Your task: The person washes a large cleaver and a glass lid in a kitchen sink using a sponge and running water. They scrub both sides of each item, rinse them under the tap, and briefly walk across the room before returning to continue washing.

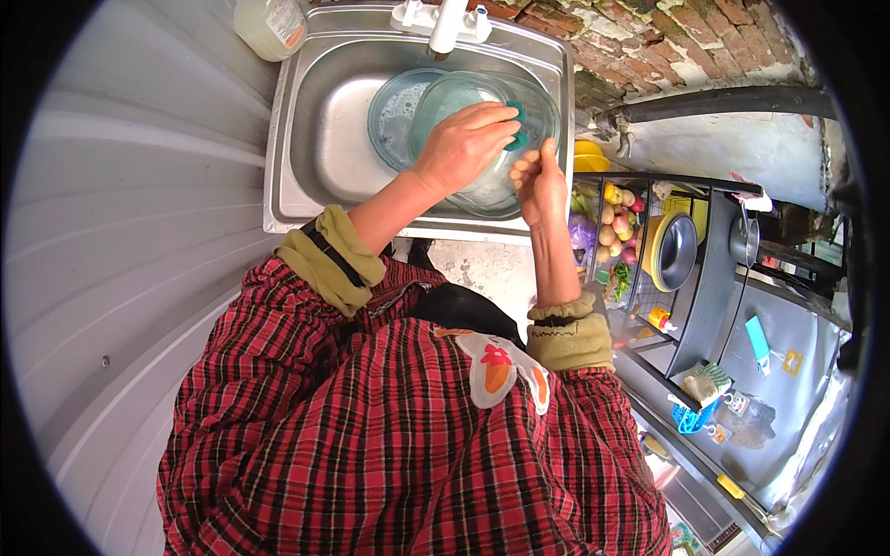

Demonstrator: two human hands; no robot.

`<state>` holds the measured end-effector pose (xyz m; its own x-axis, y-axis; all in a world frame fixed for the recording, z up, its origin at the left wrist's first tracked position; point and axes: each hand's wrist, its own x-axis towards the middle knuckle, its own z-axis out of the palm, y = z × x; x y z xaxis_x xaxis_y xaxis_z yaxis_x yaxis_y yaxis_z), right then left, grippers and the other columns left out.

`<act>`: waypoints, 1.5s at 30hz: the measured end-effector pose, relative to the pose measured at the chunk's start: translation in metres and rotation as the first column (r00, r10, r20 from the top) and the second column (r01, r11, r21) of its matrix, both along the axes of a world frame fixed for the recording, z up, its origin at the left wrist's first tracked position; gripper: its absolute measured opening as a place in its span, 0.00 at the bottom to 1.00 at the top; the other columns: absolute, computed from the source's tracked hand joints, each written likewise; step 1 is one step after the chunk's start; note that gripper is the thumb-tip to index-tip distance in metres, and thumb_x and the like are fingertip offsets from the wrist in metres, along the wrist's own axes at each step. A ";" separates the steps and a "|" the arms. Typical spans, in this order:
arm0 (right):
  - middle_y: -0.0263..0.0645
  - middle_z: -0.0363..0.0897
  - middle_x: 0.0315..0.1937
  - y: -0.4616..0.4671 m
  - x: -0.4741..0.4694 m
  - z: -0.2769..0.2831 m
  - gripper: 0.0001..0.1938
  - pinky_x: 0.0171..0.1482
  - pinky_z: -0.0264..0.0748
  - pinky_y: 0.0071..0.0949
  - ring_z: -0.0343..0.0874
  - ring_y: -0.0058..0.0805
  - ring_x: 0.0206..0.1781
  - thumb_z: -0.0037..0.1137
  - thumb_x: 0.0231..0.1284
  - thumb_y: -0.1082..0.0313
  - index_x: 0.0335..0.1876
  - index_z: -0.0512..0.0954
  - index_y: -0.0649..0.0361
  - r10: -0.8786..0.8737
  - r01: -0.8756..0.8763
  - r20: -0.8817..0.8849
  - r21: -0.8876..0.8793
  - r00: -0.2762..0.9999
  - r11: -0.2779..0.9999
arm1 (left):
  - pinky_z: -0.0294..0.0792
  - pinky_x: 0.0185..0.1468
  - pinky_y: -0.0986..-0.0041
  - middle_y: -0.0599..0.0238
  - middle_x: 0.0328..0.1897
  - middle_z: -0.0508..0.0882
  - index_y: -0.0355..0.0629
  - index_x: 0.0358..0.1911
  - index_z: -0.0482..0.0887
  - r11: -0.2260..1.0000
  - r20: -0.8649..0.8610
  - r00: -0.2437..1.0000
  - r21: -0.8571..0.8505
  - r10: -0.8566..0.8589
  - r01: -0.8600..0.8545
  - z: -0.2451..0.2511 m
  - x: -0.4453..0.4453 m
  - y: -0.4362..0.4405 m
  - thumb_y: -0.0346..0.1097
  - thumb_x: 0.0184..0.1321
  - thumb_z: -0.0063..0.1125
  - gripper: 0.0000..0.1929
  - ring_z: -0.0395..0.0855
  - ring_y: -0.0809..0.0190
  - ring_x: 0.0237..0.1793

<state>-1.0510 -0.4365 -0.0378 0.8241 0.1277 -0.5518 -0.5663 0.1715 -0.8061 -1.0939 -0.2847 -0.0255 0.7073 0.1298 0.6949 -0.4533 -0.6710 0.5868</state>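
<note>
My left hand [464, 144] presses a green scouring pad [516, 125] against the inside of a large clear glass dish [480, 198]. The pad shows past my fingertips. At the dish's near right side, my right hand [542, 182] grips the rim, thumb up and fingers curled. Tilted over the stainless steel sink [334, 132], the dish overlaps a round basin [389, 128] with sudsy water in it. Part of that basin is hidden by the dish and my left hand.
A white faucet [448, 28] rises behind the sink, with a plastic jug [270, 28] at the back left. Right of me stands a dark shelf rack [702, 236] with produce and bowls [676, 250]. A pipe [723, 103] runs along the brick wall [667, 42]. Corrugated panels [139, 208] border the left.
</note>
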 end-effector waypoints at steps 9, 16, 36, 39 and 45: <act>0.32 0.71 0.17 -0.005 -0.005 0.002 0.22 0.24 0.64 0.19 0.70 0.24 0.19 0.43 0.61 0.43 0.24 0.70 0.54 0.025 -0.025 -0.009 0.025 1.000 0.999 | 0.72 0.46 0.68 0.62 0.39 0.83 0.42 0.34 0.83 0.984 -0.031 0.984 0.046 0.175 -0.173 -0.019 0.028 0.036 0.33 0.51 0.59 0.08 0.79 0.56 0.42; 0.33 0.70 0.16 -0.014 -0.007 -0.007 0.22 0.24 0.64 0.20 0.69 0.25 0.19 0.43 0.61 0.43 0.23 0.70 0.55 -0.004 0.011 -0.062 0.124 0.998 0.992 | 0.70 0.35 0.66 0.57 0.29 0.81 0.40 0.29 0.81 0.971 -0.300 0.924 0.041 0.236 -0.235 -0.049 0.015 0.065 0.34 0.51 0.58 0.06 0.78 0.51 0.31; 0.23 0.63 0.27 -0.009 -0.016 -0.060 0.15 0.35 0.63 0.21 0.63 0.19 0.30 0.45 0.60 0.43 0.33 0.68 0.46 -0.041 0.091 -0.094 0.633 0.995 0.769 | 0.70 0.43 0.65 0.66 0.37 0.75 0.42 0.43 0.70 -0.491 -0.410 0.856 -0.701 -0.316 -0.517 -0.087 -0.024 0.059 0.43 0.65 0.40 0.13 0.77 0.61 0.39; 0.36 0.69 0.54 -0.020 -0.015 -0.059 0.21 0.56 0.65 0.36 0.68 0.33 0.55 0.43 0.61 0.46 0.51 0.69 0.53 -0.030 0.106 -0.150 0.536 0.988 0.837 | 0.69 0.35 0.67 0.67 0.34 0.77 0.43 0.40 0.73 -0.414 -0.487 0.850 -0.744 -0.201 -0.525 -0.089 -0.015 0.064 0.42 0.63 0.44 0.11 0.75 0.63 0.34; 0.30 0.72 0.50 -0.028 0.036 -0.029 0.26 0.53 0.64 0.36 0.67 0.23 0.54 0.41 0.60 0.43 0.58 0.67 0.52 0.297 -0.231 0.292 -0.240 0.909 0.943 | 0.67 0.36 0.72 0.69 0.33 0.77 0.42 0.38 0.76 0.130 -0.509 0.839 -0.861 -0.193 -0.492 -0.075 0.006 0.096 0.42 0.58 0.54 0.12 0.72 0.69 0.33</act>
